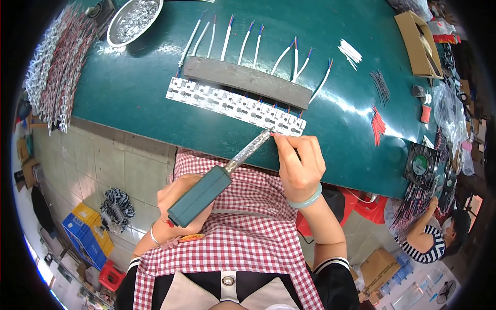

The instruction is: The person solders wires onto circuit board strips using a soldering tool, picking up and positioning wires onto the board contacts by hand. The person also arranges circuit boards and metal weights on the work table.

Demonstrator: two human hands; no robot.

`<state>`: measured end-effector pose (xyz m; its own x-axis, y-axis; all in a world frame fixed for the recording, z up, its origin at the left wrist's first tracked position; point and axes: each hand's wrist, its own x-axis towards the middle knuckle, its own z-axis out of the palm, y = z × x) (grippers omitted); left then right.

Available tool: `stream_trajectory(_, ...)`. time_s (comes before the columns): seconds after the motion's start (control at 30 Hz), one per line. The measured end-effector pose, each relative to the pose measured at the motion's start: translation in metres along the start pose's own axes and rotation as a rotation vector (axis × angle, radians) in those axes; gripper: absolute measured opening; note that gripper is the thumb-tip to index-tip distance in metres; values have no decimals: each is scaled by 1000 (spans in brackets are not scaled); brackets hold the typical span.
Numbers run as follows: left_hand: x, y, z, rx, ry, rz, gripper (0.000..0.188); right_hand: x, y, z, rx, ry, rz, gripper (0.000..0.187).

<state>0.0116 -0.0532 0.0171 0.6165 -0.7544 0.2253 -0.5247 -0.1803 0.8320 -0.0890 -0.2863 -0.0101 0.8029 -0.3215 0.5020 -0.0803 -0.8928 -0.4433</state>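
My left hand [174, 194] is wrapped round the green handle of a soldering iron [200, 196]. The iron's silvery barrel slants up to the right, its tip at the near edge of a white circuit board panel [227, 105]. Beside that tip, my right hand [302, 164] pinches a short red wire [273, 135] against the panel; the wire is mostly hidden by the fingertips. A dark grey bar [248, 82] lies along the panel's far side, across several white cables [257, 47] with blue and red ends.
On the green table [129, 98] are a metal bowl [135, 21], bundles of finished-looking wires [57, 67], and loose white [350, 53], grey [381, 86] and red wires [377, 125]. A cardboard box [416, 44] stands far right. Another person [426, 240] sits at the right.
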Motion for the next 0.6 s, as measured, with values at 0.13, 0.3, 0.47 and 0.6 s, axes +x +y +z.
stream_trajectory(0.13,0,0,1,-28,-11,-41,23,0,-1,1,-15,-1,3,33)
stream_trajectory(0.3,-2,-5,3,-67,-9,-70,28,1,-1,0,-27,-25,-4,32)
stream_trajectory(0.47,0,-6,1,-74,-38,-64,28,2,-1,-1,-28,-32,-7,32)
stream_trajectory(0.6,2,-5,0,-54,-49,-33,22,1,0,-1,-35,-47,-7,32)
